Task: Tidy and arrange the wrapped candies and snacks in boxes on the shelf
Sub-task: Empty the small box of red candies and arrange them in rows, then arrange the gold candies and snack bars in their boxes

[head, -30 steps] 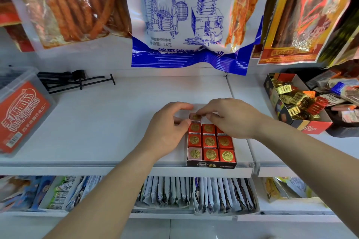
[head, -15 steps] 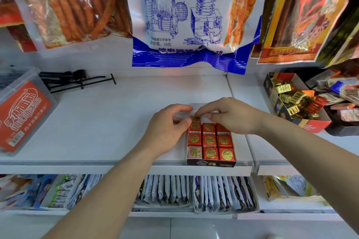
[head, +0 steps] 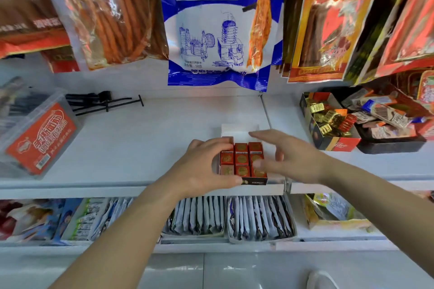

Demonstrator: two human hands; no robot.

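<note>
Candies (head: 242,159) sit partly hidden; left hand (head: 202,169) grips their box (head: 256,181), blurred right hand (head: 296,159) shows fingers (head: 265,136) spread.

Glossy foil candies (head: 242,159); smooth white shelf (head: 145,143).

The white shelf (head: 141,148) ran left to right, with a seam right of centre. At its near edge, just left of the seam, sat a candy box (head: 257,181) of red squares in rows of three, its white flap open on the far side. At the left stood a clear tub (head: 35,141) with a red label, and black hooks (head: 103,102) lay farther back. At the right sat a box of gold sweets (head: 335,145), just beside a black tray (head: 389,143) of wrapped bars.
</note>
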